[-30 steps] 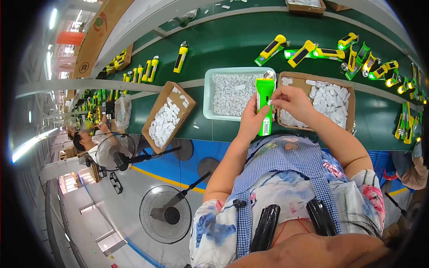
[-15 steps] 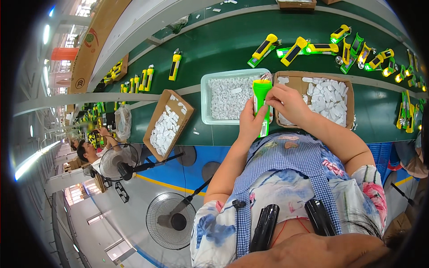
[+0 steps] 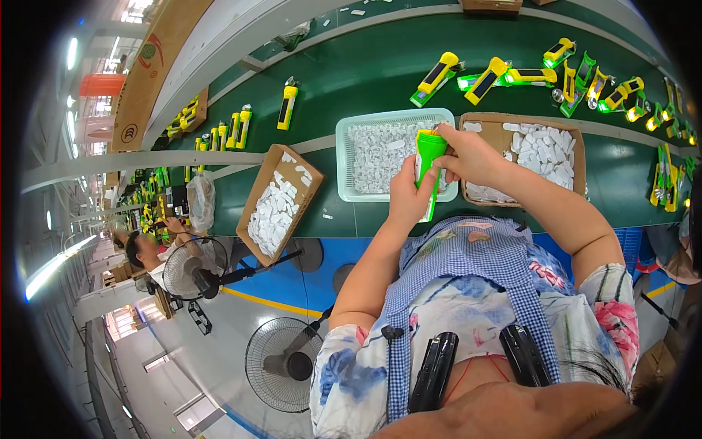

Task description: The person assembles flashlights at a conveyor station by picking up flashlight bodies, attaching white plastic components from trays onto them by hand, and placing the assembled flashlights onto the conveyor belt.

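cardboard box of white parts (image 3: 278,208): left of centre, on green bench (image 3: 365,73)
left hand (image 3: 409,194): grip closed round green plastic torch body (image 3: 428,157), upright, centre frame, above white mesh tray (image 3: 351,157)
right hand (image 3: 472,155): fingers pinched at torch top
step: fitting a part, likely
next: needs steady hold, press home

The green plastic torch body (image 3: 428,164) stands nearly upright in my grip at upper centre of the frame, its wider end up, over the white tray's (image 3: 351,157) near edge.

apron (image 3: 468,256): blue-white gingham | shirt (image 3: 607,314): floral, short-sleeved
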Available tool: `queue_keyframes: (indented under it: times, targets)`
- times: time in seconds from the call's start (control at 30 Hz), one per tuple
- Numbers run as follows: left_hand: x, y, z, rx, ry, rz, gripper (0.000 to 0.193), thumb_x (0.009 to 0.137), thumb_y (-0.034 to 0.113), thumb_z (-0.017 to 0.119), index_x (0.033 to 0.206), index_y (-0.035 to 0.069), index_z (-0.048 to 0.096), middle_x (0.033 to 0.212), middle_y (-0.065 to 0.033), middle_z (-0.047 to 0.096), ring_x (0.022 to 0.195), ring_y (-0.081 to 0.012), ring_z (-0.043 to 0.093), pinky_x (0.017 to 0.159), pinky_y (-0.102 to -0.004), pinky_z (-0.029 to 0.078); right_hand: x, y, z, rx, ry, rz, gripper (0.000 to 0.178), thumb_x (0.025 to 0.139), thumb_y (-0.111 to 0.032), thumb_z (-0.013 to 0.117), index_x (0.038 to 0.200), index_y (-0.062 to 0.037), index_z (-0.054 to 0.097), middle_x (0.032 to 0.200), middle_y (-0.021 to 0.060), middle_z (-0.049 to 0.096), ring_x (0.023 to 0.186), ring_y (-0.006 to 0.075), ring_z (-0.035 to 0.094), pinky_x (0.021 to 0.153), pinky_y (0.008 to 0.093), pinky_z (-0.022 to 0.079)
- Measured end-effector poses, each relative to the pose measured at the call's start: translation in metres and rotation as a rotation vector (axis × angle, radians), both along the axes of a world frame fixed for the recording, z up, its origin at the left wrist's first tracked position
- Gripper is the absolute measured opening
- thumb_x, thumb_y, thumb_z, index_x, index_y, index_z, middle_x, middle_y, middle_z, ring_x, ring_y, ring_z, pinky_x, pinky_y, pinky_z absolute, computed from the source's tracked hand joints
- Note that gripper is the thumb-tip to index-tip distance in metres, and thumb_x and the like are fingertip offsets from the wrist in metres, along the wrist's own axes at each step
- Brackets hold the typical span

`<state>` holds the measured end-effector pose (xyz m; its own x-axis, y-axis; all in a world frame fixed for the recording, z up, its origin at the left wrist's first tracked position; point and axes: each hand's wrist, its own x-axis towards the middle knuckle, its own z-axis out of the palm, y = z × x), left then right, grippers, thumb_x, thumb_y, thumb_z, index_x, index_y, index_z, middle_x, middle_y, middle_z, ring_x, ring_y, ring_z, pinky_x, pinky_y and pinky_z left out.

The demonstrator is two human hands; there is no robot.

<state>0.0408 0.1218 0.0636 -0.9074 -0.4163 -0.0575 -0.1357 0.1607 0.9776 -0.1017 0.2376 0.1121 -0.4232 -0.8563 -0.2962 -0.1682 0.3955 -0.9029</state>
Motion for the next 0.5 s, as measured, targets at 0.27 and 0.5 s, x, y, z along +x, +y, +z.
queue_keyframes:
  times: [0.27,0.5]
  targets:
    - [-0.004,-0.054,-0.010,0.122,-0.064,-0.034,0.031,0.095,0.019,0.059,0.117,-0.002,0.052,0.094,-0.0126,0.066,0.074,-0.0165,0.067,0.062,-0.0300,0.052,-0.001,-0.047,-0.015,-0.049,-0.053,-0.050,0.035,0.088,-0.001,0.060,0.118,0.0009,0.043,0.077,0.0122,0.064,0.060,0.0163,0.067,0.052,0.0274,0.053]
    - [-0.096,-0.249,-0.100,-0.767,-0.126,0.082,0.045,0.087,0.026,0.060,0.117,-0.006,0.051,0.102,-0.0297,0.058,0.093,-0.0454,0.058,0.080,-0.0494,0.048,-0.041,-0.008,-0.075,-0.119,0.101,-0.682,0.055,0.083,-0.011,0.070,0.132,-0.0076,0.046,0.080,0.0124,0.065,0.067,0.0192,0.065,0.059,0.0319,0.053]
